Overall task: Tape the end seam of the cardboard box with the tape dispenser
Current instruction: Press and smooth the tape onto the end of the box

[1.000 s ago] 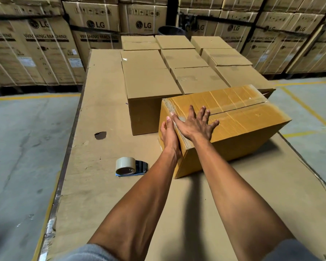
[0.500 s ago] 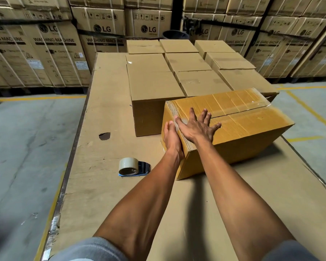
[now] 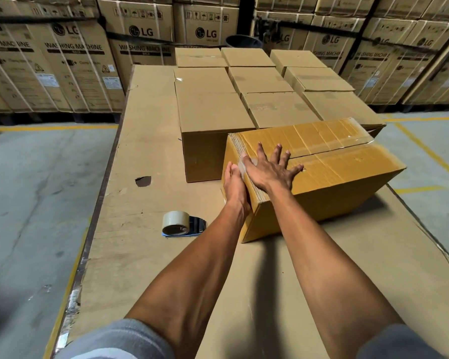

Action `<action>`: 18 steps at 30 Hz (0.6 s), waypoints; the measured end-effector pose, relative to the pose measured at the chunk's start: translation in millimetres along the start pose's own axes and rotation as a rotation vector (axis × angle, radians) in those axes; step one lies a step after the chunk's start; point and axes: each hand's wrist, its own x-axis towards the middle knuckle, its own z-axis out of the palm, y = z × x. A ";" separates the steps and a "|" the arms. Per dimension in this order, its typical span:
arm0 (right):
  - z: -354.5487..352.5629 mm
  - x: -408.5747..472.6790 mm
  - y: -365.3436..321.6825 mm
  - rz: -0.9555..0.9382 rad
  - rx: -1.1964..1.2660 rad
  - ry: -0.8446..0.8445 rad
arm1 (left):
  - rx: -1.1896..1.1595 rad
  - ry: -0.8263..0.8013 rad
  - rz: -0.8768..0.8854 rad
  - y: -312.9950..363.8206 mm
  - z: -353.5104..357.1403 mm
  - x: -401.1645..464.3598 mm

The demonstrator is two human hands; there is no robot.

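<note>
Neither hand grips anything: a worker's left hand (image 3: 235, 186) presses flat against the near end face of a cardboard box (image 3: 335, 174), thumb touching a strip of clear tape (image 3: 243, 164) folded over the top edge, while the right hand (image 3: 268, 171) lies spread, fingers splayed, on the lid beside the centre seam. Nearest the camera, the tape dispenser (image 3: 183, 224) lies idle on the cardboard-covered table (image 3: 145, 130), just left of the forearms. Beyond the box stand rows of sealed cartons (image 3: 265, 81), then stacked washing machine boxes (image 3: 73, 66). The risk, judging from this pose, is uneven pressure leaving wrinkles or a lifted tape end; a hard push could also slide the box against its neighbours.
</note>
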 end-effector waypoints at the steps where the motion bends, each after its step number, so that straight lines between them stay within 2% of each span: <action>1: -0.1 -1.5 0.1 -0.002 -0.001 0.002 | -0.016 -0.036 0.010 -1.4 0.6 -2.4; 5: -0.9 -0.4 0.0 -0.002 0.013 -0.007 | -0.057 -0.050 0.009 -0.9 0.3 -1.6; 12: -1.2 3.6 1.2 -0.035 -0.008 -0.015 | -0.058 0.044 -0.040 -3.2 -4.0 7.8; 14: -3.8 4.0 3.9 -0.039 0.017 -0.014 | -0.061 -0.013 -0.091 -1.5 -7.8 7.9; 18: -13.0 -5.3 18.0 -0.075 0.098 -0.047 | -0.086 -0.198 -0.068 -2.8 -13.5 -8.2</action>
